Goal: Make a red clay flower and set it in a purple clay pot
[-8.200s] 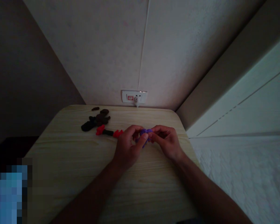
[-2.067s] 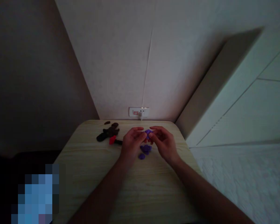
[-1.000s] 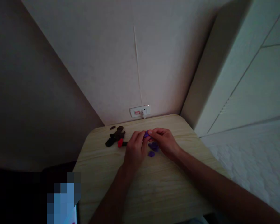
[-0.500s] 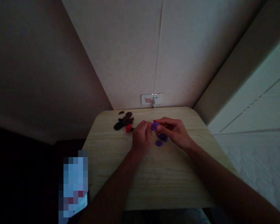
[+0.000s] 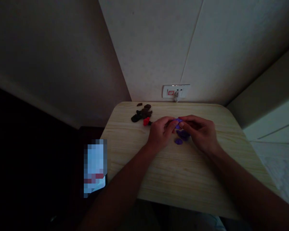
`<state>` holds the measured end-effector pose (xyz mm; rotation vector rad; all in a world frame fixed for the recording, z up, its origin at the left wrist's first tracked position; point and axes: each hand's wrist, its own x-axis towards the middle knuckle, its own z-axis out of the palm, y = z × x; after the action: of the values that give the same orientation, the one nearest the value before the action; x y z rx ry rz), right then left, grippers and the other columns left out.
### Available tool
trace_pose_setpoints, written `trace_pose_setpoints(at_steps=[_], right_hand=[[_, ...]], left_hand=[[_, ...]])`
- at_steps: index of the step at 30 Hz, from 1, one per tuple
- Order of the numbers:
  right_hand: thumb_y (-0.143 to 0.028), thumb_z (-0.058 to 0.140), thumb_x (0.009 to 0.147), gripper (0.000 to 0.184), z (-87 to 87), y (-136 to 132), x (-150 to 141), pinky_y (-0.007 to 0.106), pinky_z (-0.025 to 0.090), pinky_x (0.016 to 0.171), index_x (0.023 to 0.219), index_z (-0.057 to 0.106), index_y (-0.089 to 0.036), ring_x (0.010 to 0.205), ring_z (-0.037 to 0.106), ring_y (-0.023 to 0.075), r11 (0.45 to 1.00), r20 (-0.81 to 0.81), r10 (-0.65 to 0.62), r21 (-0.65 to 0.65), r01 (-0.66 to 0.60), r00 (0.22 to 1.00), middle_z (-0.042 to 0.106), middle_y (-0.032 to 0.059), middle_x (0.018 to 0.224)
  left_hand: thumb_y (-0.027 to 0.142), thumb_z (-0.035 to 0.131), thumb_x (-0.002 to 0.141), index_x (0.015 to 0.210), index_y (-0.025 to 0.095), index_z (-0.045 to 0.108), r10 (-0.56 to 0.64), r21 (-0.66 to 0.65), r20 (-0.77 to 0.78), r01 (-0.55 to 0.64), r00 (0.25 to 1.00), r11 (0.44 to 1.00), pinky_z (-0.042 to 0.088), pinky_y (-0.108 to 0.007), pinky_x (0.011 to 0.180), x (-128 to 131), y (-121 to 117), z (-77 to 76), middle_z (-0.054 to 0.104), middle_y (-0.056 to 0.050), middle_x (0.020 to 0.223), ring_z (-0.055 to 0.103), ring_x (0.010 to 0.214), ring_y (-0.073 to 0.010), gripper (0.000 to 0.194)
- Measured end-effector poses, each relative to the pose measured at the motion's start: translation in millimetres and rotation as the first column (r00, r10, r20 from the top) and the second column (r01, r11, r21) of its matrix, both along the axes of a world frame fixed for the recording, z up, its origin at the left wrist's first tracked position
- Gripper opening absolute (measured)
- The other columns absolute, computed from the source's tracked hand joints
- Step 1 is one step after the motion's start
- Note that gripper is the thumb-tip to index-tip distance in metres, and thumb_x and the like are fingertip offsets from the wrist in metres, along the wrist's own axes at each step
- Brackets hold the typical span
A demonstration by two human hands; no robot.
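Note:
Between the fingertips of both hands is a small piece of purple modelling clay [image 5: 178, 123]. My left hand [image 5: 161, 131] pinches it from the left, thumb on the near side. From the right, my right hand [image 5: 202, 132] grips it between thumb and fingers. Just below on the table lie a dark purple clump [image 5: 183, 135] and a smaller flat purple piece [image 5: 178, 141]. A bit of red shows under my left fingers. Left of my left hand lies a red lump [image 5: 146, 121] beside several dark brown pieces [image 5: 146, 112] and a flat black piece [image 5: 135, 118].
The pale wooden table [image 5: 168, 173] stands against a wall with a socket plate [image 5: 167, 91] and a plug in it. A lit screen [image 5: 96, 166], partly pixelated, is beyond the table's left edge. A white panelled surface [image 5: 274, 128] stands at the right.
My left thumb has come up onto the purple clay, so both hands now pinch it. The camera has turned, shifting the table and hands rightward in view.

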<state>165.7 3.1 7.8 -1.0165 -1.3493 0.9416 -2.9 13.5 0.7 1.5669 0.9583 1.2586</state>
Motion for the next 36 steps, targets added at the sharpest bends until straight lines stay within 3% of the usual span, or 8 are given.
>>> trace_pose_setpoints(at_steps=[3,7,15,21,25,29,33,36], right_hand=[[-0.04,0.088,0.079,0.029,-3.6,-3,-3,0.033,0.065,0.073,0.101,0.081,-0.024,0.079,0.075,0.0197,0.999,0.02,-0.013,0.035,0.012,1.0,0.079,0.007,0.096],[-0.04,0.088,0.078,0.04,-7.8,-3,-3,0.037,0.064,0.08,0.114,0.079,-0.026,0.088,0.074,0.0219,0.993,0.057,0.058,0.098,-0.063,0.997,0.073,0.0086,0.11],[-0.039,0.077,0.09,0.023,2.2,-4,0,0.036,0.055,0.074,0.106,0.079,-0.023,0.076,0.067,0.0215,0.942,0.395,-0.077,0.329,-0.062,0.916,0.073,0.0067,0.087],[-0.036,0.066,0.098,0.019,10.7,-10,-2,0.031,0.052,0.069,0.096,0.075,-0.019,0.072,0.064,0.0185,0.938,0.451,-0.076,0.335,-0.09,0.889,0.071,0.006,0.081],[-0.037,0.068,0.096,0.018,3.9,-7,-1,0.03,0.051,0.068,0.095,0.073,-0.019,0.07,0.063,0.0171,0.948,0.408,-0.079,0.312,-0.058,0.909,0.07,0.0044,0.079],[-0.04,0.075,0.091,0.021,-6.9,-2,-1,0.03,0.054,0.068,0.095,0.072,-0.019,0.072,0.066,0.0174,0.968,0.304,-0.116,0.249,0.039,0.946,0.071,0.0049,0.083],[-0.044,0.078,0.087,0.028,-10.8,0,-1,0.03,0.057,0.068,0.098,0.071,-0.019,0.072,0.069,0.018,0.975,0.215,-0.173,0.174,0.137,0.961,0.074,0.0052,0.084],[-0.047,0.082,0.083,0.032,-11.6,1,-1,0.03,0.059,0.065,0.096,0.072,-0.019,0.069,0.071,0.0181,0.981,0.194,-0.168,0.134,0.143,0.967,0.076,0.0045,0.081]], left_hand=[[0.04,0.065,0.094,0.091,0.017,0.071,0.026,-0.047,0.085,-0.022,0.996,0.999,0.047,-0.025,0.058,2,1,-1.9,0.067,-0.001,0.071,0.062,0.061,-0.0132,0.023],[0.038,0.072,0.088,0.084,0.017,0.071,0.061,-0.129,0.18,-0.038,0.982,0.991,0.047,-0.026,0.059,6,2,-0.9,0.067,-0.001,0.067,0.061,0.06,-0.0133,0.021],[0.046,0.083,0.076,0.068,0.017,0.069,0.015,-0.232,0.235,0.041,0.972,0.972,0.038,-0.023,0.047,-2,7,4.8,0.062,0.002,0.053,0.05,0.047,-0.0097,0.033],[0.044,0.087,0.072,0.065,0.016,0.068,-0.085,-0.309,0.357,0.204,0.93,0.929,0.03,-0.021,0.044,-6,8,2.5,0.058,0.003,0.049,0.044,0.043,-0.0067,0.035],[0.048,0.087,0.072,0.063,0.015,0.063,-0.073,-0.347,0.435,0.242,0.897,0.906,0.035,-0.02,0.044,0,6,2.9,0.061,0.001,0.055,0.047,0.044,-0.0067,0.041],[0.053,0.082,0.078,0.077,0.014,0.069,-0.08,-0.296,0.458,0.237,0.885,0.926,0.043,-0.022,0.046,3,7,3.2,0.063,0.0,0.063,0.054,0.049,-0.0091,0.041],[0.037,0.085,0.078,0.102,0.02,0.071,0.021,-0.133,0.353,0.028,0.935,0.991,0.05,-0.022,0.05,-2,7,3.1,0.068,0.0,0.084,0.06,0.056,-0.0092,0.032],[0.029,0.081,0.083,0.103,0.022,0.076,0.07,0.06,0.158,-0.08,0.985,0.995,0.057,-0.024,0.06,-7,6,1.8,0.07,-0.003,0.097,0.067,0.071,-0.0123,0.022]])
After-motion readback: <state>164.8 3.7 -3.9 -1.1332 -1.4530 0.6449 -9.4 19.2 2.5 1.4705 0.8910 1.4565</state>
